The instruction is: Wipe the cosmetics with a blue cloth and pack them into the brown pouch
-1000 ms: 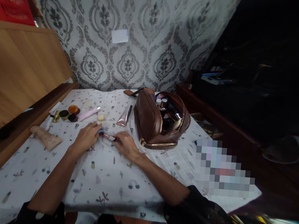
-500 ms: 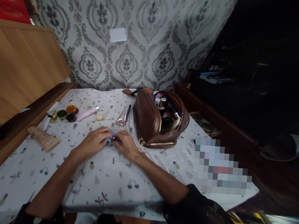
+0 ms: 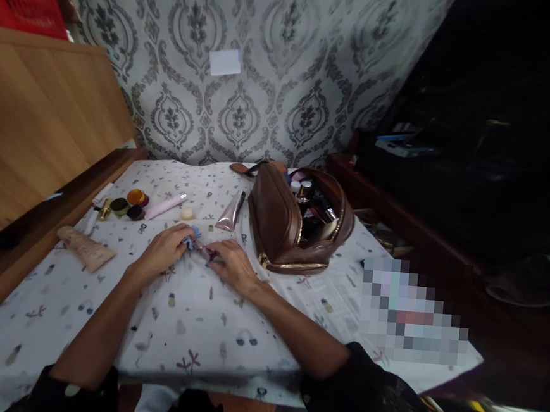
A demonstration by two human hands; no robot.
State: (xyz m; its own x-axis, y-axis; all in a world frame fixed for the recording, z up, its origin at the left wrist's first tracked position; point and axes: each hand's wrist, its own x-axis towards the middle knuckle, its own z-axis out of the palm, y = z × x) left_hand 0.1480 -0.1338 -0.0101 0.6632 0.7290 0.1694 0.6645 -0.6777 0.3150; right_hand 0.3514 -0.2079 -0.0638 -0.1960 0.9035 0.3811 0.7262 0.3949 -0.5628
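Note:
My left hand (image 3: 163, 252) is closed on a crumpled light blue cloth (image 3: 188, 242), above the middle of the patterned white sheet. My right hand (image 3: 234, 267) pinches the dark end of a small slim pinkish tube (image 3: 202, 249), whose other end reaches the cloth. Its exact kind is too small to tell. Just behind my right hand lies a shiny pink squeeze tube (image 3: 229, 215) with a black cap. To the right of it stands an unzipped brown toiletry bag (image 3: 274, 215) filled with small bottles and cosmetics.
Left on the sheet lie a beige tube (image 3: 85, 249), a pale pink tube (image 3: 166, 205), a small cream-coloured pot (image 3: 187, 214), an amber jar (image 3: 137, 197) and dark round jars (image 3: 119, 205). A wooden cabinet (image 3: 50, 96) borders the left. A blurred-out item (image 3: 405, 305) lies at right.
My hands have drawn slightly apart, and more of the slim tube shows between them. My left hand with the cloth has shifted left. The whole view has swung a little.

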